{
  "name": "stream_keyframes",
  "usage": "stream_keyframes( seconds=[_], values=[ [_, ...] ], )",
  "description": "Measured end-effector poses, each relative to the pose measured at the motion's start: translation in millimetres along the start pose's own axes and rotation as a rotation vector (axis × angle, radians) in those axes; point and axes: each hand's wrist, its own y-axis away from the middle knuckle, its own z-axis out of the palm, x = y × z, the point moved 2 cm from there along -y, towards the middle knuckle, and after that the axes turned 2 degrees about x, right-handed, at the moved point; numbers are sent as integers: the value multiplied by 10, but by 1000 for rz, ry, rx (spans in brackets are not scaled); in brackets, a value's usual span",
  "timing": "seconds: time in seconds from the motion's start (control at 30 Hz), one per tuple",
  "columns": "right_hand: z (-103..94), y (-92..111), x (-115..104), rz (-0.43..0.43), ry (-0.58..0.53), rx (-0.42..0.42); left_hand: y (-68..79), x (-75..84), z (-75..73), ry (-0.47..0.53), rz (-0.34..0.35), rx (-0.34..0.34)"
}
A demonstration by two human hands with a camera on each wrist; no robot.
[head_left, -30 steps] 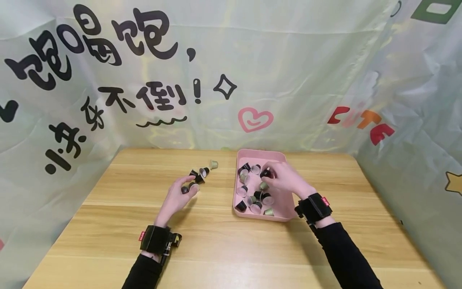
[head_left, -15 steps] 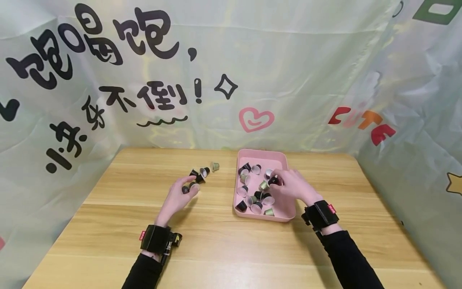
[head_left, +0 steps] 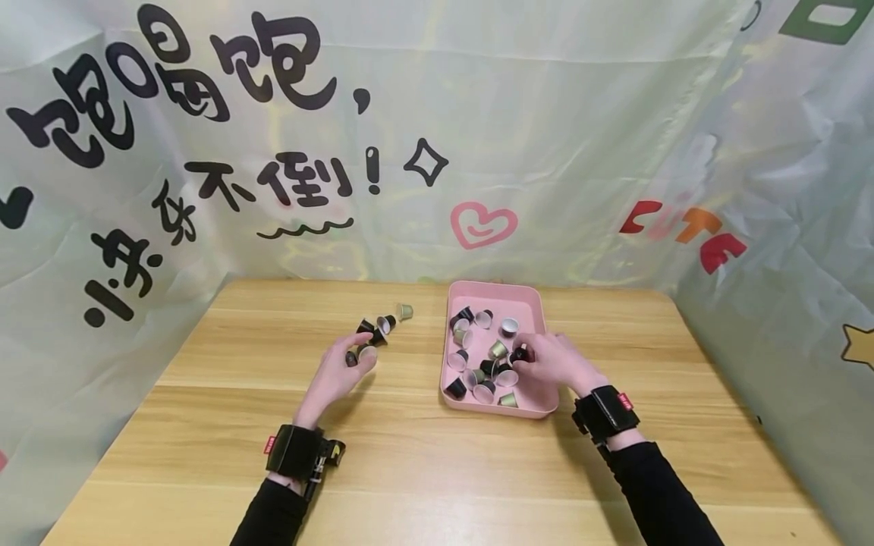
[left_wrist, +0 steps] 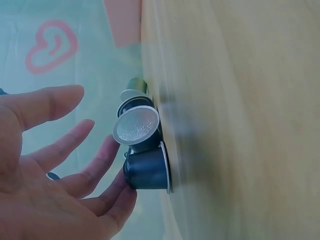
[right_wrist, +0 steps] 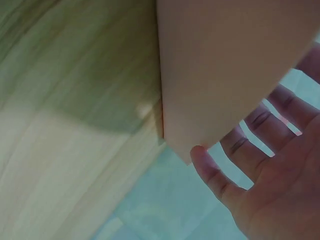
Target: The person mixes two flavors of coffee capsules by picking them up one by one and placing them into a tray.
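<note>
In the head view, my left hand (head_left: 341,368) is at the left of the table, beside a cluster of coffee capsules. Its fingers are spread in the left wrist view, the fingertips right at a dark capsule (left_wrist: 146,169) lying on its side. A silver-lidded capsule (left_wrist: 136,125) sits just beyond. My right hand (head_left: 556,358) reaches over the right side of a pink tray (head_left: 548,406), its fingertips on a black capsule (head_left: 520,354) inside. The tray wall (right_wrist: 220,65) hides those fingertips in the right wrist view.
Several black and green capsules lie in the tray, among them a pale-lidded one (head_left: 509,326) near the back. A green capsule (head_left: 405,311) lies farthest back on the wooden table (head_left: 410,470). A printed cloth (head_left: 580,136) hangs behind.
My right hand has moved slightly rightward and nearer within the tray. A pale-lidded capsule now shows where its fingertips were. The left hand stays almost still.
</note>
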Motion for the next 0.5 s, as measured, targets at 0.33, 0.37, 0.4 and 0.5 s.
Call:
stream_keyframes(
  seconds=[0.33, 0.37, 0.4, 0.5],
  values=[
    [2, 16, 22, 22, 8, -25, -2, 20, 6, -13, 1, -1],
    [-10, 21, 21, 27, 0, -24, 0, 24, 5, -15, 1, -3],
    [-24, 26, 20, 33, -9, -20, 1, 24, 5, -15, 1, -5],
    [-67, 42, 5, 36, -35, 9, 4, 21, 3, -14, -5, -7]
  ],
)
